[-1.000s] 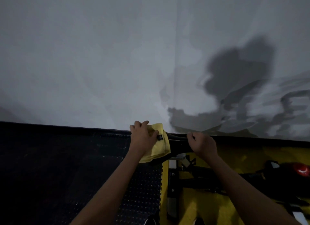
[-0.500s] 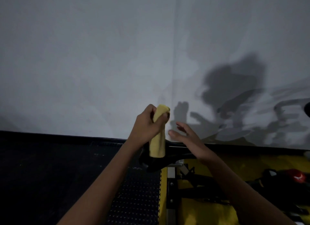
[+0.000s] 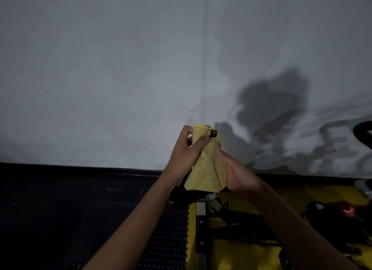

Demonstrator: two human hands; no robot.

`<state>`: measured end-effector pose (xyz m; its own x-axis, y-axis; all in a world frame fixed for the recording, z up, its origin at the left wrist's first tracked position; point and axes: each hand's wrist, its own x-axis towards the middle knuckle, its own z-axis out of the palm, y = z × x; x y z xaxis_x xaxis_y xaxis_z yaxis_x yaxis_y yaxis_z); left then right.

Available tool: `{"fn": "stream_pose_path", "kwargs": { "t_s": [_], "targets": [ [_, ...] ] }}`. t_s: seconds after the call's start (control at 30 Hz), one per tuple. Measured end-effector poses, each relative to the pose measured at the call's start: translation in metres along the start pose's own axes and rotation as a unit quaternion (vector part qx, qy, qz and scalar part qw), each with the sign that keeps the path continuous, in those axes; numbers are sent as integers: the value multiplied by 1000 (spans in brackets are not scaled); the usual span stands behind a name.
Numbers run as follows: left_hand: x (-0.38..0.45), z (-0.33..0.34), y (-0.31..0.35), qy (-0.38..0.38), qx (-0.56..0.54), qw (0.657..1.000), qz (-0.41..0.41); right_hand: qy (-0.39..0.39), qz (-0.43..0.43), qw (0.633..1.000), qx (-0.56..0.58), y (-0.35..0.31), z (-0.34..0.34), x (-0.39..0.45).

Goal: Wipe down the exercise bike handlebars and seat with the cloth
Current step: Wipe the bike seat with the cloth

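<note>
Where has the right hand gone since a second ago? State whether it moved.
Yes. The right hand left the black handlebar and rose leftward onto the yellow cloth.

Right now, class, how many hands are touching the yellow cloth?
2. The left hand pinches the yellow cloth near its top edge; the right hand holds its right side, lower down.

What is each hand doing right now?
Left hand: closed on the yellow cloth, near its top.
Right hand: holding the cloth's right edge.
</note>
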<state>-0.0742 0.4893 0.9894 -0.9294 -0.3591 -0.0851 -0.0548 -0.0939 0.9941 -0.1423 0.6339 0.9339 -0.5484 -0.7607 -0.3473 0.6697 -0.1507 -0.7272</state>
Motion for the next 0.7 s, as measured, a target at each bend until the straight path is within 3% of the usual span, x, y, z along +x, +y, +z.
{"fn": "stream_pose_path", "kwargs": {
  "t_s": [0.13, 0.33, 0.53, 0.6, 0.63, 0.7],
  "targets": [
    [10, -4, -15, 74, 57, 996, 2, 48, -23, 997, -56, -3, -12, 1],
    [16, -23, -32, 128, 81, 988, -5, 129, -95, 969, -190, -18, -10, 6],
    [8, -34, -47, 76, 59, 992, -87, 136, -86, 916, -367, -38, -18, 4],
    [2, -35, -51, 53, 63, 988, -128, 147, -91, 872, -458, -42, -25, 8],
    [-1, -36, -54, 43, 99, 984, -145, 156, -95, 833, -522, -42, -30, 11],
    [-3, -42, -66, -2, 303, 943, -142, 168, -93, 738, -647, -35, -41, 21]
  ]
}}
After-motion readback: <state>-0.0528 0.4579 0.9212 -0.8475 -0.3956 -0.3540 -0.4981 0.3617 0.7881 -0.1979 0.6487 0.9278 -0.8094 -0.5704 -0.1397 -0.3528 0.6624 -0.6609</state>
